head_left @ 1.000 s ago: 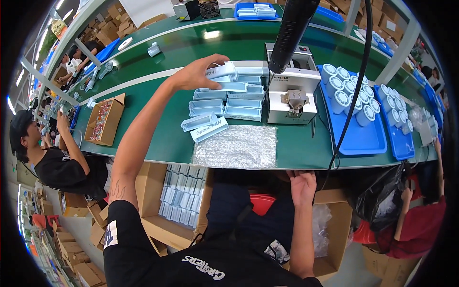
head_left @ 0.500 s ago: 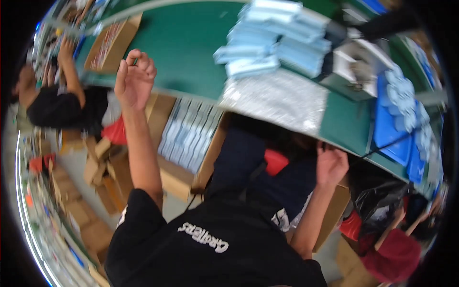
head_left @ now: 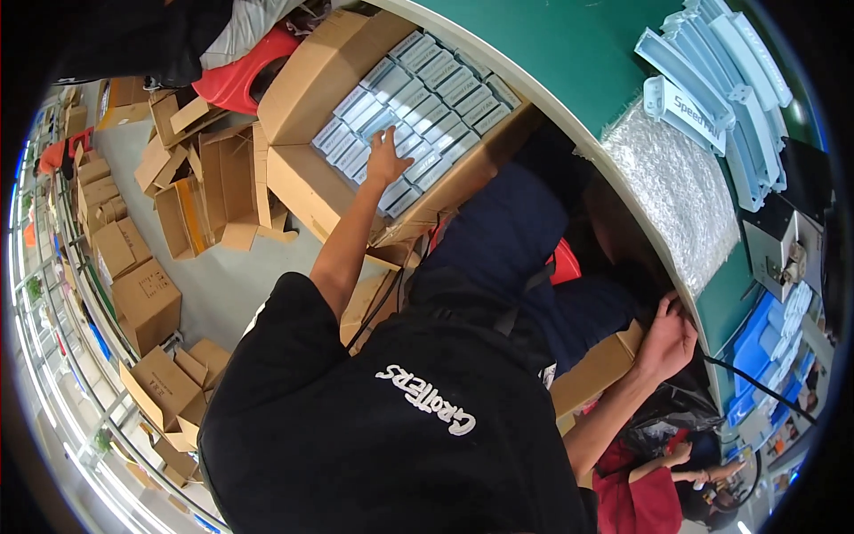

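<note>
My left hand (head_left: 387, 162) reaches over an open cardboard carton (head_left: 302, 182) on the left, its fingers spread and empty. Rows of small pale blue and white boxes (head_left: 436, 98) fill this carton, and my fingertips are at the tops of some in the middle; whether they touch is hard to tell. At the right, my right hand (head_left: 669, 343) is at the underside of the green workbench's edge (head_left: 703, 325), fingers curled against it. Nothing else shows in that hand.
On the bench lie a sheet of silvery bubble wrap (head_left: 672, 191) and stacked light blue plastic parts (head_left: 734, 98). A grey-white device (head_left: 774, 249) and blue trays (head_left: 756, 343) stand beyond. Empty cartons (head_left: 147, 285) litter the floor at left. A person in dark red (head_left: 640, 498) works at lower right.
My left hand has come down from its raised position above the bench to the small boxes in the carton. The view has turned toward the carton. My right hand stays at the bench edge.
</note>
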A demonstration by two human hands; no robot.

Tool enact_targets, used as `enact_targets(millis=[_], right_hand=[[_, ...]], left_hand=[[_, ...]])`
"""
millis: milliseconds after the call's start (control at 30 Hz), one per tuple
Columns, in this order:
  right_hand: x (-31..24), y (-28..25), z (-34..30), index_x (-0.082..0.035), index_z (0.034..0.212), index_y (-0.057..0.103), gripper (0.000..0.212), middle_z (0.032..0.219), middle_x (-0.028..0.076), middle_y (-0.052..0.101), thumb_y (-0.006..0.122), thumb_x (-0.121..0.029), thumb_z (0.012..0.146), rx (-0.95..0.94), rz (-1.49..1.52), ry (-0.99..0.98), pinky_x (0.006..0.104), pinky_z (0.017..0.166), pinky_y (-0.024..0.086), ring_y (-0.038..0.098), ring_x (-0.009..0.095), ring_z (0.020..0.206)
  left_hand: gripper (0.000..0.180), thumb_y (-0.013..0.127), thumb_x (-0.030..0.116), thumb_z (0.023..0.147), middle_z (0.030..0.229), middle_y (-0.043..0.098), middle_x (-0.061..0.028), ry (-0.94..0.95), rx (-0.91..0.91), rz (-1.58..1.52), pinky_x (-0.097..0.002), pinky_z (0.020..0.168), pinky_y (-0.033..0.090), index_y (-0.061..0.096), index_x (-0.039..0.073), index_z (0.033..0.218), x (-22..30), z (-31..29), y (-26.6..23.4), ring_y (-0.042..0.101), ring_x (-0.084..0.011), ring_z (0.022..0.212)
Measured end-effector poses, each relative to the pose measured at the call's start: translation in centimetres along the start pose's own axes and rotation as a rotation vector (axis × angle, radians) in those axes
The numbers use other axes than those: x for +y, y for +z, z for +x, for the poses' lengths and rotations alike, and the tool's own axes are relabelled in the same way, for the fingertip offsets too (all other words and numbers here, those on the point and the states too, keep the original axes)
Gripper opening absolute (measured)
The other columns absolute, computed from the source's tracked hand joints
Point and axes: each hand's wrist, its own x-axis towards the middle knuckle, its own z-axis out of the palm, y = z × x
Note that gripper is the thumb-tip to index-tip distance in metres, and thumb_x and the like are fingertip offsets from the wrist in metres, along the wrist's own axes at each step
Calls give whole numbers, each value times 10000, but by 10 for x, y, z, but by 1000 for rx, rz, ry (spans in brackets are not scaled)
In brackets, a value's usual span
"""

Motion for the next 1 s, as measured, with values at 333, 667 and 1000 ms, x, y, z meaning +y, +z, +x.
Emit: enact_targets(millis=[333, 667, 1000], right_hand=[[-1, 2, 0, 93, 1338, 495, 455, 1431, 231, 527, 508, 106, 883, -16, 17, 12, 569, 1230, 289, 454, 352, 1377], [-2, 4, 0, 96, 1306, 509, 422, 1368, 229, 557, 509, 109, 884, 54, 3, -10, 571, 1236, 273, 462, 347, 1356], [-1, 1, 0, 68, 1353, 521, 434, 1421, 205, 547, 514, 78, 920, -26, 16, 13, 571, 1208, 305, 475, 323, 1341]], left_hand=[[970, 802, 374, 789, 1490, 438, -235, -27, 14, 218, -596, 1151, 353, 316, 103, 1584, 4, 19, 40, 433, -413, 1412], [604, 688, 125, 850, 1244, 621, -181, 141, 73, 220, -518, 936, 531, 477, 88, 1414, -8, 19, 23, 656, -370, 1120], [244, 629, 32, 869, 1138, 670, -142, 217, 60, 171, -503, 827, 570, 666, 147, 1081, -14, 8, 28, 699, -399, 955]])
